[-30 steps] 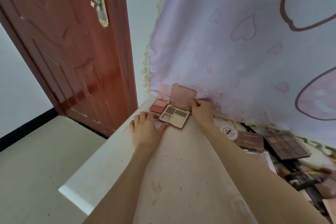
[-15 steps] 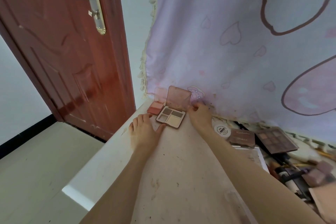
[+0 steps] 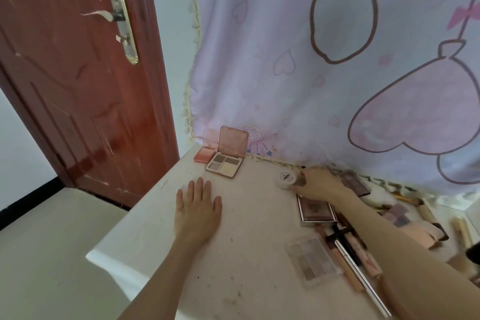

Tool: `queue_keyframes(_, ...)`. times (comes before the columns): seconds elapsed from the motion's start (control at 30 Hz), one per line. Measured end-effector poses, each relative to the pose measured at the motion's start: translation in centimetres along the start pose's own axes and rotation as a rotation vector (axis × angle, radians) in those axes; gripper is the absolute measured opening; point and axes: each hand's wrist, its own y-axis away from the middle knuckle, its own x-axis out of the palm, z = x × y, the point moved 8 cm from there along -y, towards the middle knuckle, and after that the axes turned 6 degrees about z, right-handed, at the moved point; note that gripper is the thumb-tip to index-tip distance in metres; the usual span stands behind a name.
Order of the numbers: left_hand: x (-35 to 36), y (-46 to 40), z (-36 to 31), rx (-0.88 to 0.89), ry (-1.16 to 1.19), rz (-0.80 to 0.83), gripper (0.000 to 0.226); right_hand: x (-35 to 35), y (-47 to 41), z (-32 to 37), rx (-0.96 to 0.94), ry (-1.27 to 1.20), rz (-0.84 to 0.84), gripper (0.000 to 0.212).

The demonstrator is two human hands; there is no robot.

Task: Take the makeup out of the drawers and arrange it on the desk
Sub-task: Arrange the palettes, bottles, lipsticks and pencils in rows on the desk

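While the four-pan palette (image 3: 224, 163) stood open at the back of the counter (image 3: 249, 236), its pink lid propped against the hanging cloth (image 3: 324, 73), the right hand (image 3: 318, 184) reached to the small white jar (image 3: 285, 179) to the right of that palette. Its fingers curled against the jar's side, apparently taking hold, though blur hid how firm the grip was. Just left of the palette, touching it, a small blush compact (image 3: 204, 154) also stood open against the cloth, probably so both showed their colours in a row. The left hand (image 3: 198, 206) lay flat and spread on the counter in front of the palette, holding nothing, likely steadying the person. To the right of the jar, closed palettes, tubes and brushes lay in a loose heap not yet sorted. Judging from this, the jar was the next piece to join the row beside the palette.
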Motion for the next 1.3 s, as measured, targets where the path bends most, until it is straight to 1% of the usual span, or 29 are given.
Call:
queue_keyframes(0.13, 0.0, 0.3, 0.0, 0.002, -0.006, 0.013, 0.056, 0.0, 0.0, 0.4, -0.044, 0.051, 0.04, 0.039)
queue_keyframes(0.2, -0.1, 0.3, -0.1, 0.003, -0.003, 0.007, 0.056, 0.1, 0.0, 0.7, -0.065, 0.057, 0.082, 0.036)
queue_keyframes(0.27, -0.1, 0.2, -0.2, 0.007, 0.003, 0.009, 0.056, -0.1, -0.1, 0.6, -0.07, 0.063, 0.085, 0.034)
queue_keyframes(0.37, 0.0, 0.0, 0.0, 0.01, 0.008, 0.018, 0.056, -0.7, 0.1, 0.1, -0.026, 0.058, 0.018, 0.032)
queue_keyframes(0.43, 0.0, -0.1, 0.1, 0.009, 0.001, 0.007, 0.056, -1.4, 0.6, -0.2, 0.03, 0.045, -0.074, 0.041)
queue_keyframes(0.47, 0.0, -0.1, 0.2, 0.009, -0.001, 0.001, 0.056, -1.9, 1.0, -0.1, 0.027, 0.043, -0.145, 0.042)
queue_keyframes(0.5, 0.0, -0.1, 0.2, 0.009, 0.001, -0.003, 0.056, -2.4, 1.4, 0.3, 0.005, 0.015, -0.226, 0.041)
queue_keyframes(0.53, 0.0, -0.2, 0.2, 0.011, 0.007, -0.003, 0.056, -3.0, 1.9, 1.0, -0.036, -0.071, -0.301, 0.039)
queue_keyframes(0.57, 0.0, -0.2, 0.1, 0.014, 0.018, -0.003, 0.055, -3.3, 2.5, 1.7, -0.086, -0.229, -0.348, 0.036)
queue_keyframes(0.6, -0.1, -0.2, 0.1, 0.019, 0.035, -0.005, 0.054, -3.3, 3.1, 2.5, -0.14, -0.446, -0.351, 0.032)
queue_keyframes(0.63, -0.2, -0.2, 0.0, 0.028, 0.06, -0.016, 0.053, -2.7, 3.5, 3.6, -0.175, -0.669, -0.301, 0.03)
queue_keyframes(0.67, -0.4, -0.1, 0.0, 0.047, 0.097, -0.035, 0.052, -1.5, 3.8, 4.9, -0.195, -0.889, -0.212, 0.034)
queue_keyframes(0.73, -1.3, 0.4, -0.2, 0.117, 0.229, -0.107, 0.052, 1.5, 4.2, 7.5, -0.171, -1.287, 0.001, 0.049)
queue_keyframes(0.77, -1.9, 0.8, -0.4, 0.163, 0.344, -0.135, 0.054, 2.8, 4.4, 8.6, -0.162, -1.43, 0.074, 0.054)
queue_keyframes(0.8, -2.3, 1.3, -0.5, 0.2, 0.495, -0.135, 0.058, 3.5, 4.6, 9.5, -0.172, -1.513, 0.119, 0.058)
queue_keyframes(0.87, -2.7, 2.3, -0.9, 0.238, 0.798, -0.061, 0.076, 4.2, 5.0, 10.9, -0.227, -1.524, 0.186, 0.058)
queue_keyframes(0.9, -2.9, 2.7, -1.1, 0.255, 0.87, -0.034, 0.087, 4.3, 5.1, 11.3, -0.252, -1.508, 0.211, 0.058)
queue_keyframes(0.97, -3.3, 3.4, -1.5, 0.293, 0.856, -0.039, 0.099, 4.4, 5.2, 11.8, -0.267, -1.506, 0.242, 0.06)
queue_keyframes(1.03, -4.2, 3.7, -2.0, 0.35, 0.796, -0.088, 0.098, 4.3, 5.4, 11.8, -0.27, -1.498, 0.251, 0.059)
queue_keyframes(1.13, -5.4, 4.1, -3.6, 0.446, 0.693, -0.126, 0.083, 4.0, 6.1, 12.1, -0.309, -1.509, 0.26, 0.043)
queue_keyframes(1.17, -5.6, 4.2, -3.9, 0.454, 0.685, -0.129, 0.079, 3.8, 6.2, 12.0, -0.319, -1.51, 0.251, 0.043)
queue_keyframes(1.23, -6.0, 4.5, -4.3, 0.444, 0.71, -0.14, 0.075, 3.5, 6.4, 11.8, -0.332, -1.502, 0.233, 0.052)
queue_keyframes(1.3, -6.4, 4.8, -4.3, 0.433, 0.749, -0.161, 0.073, 3.3, 6.5, 11.7, -0.33, -1.477, 0.231, 0.052)
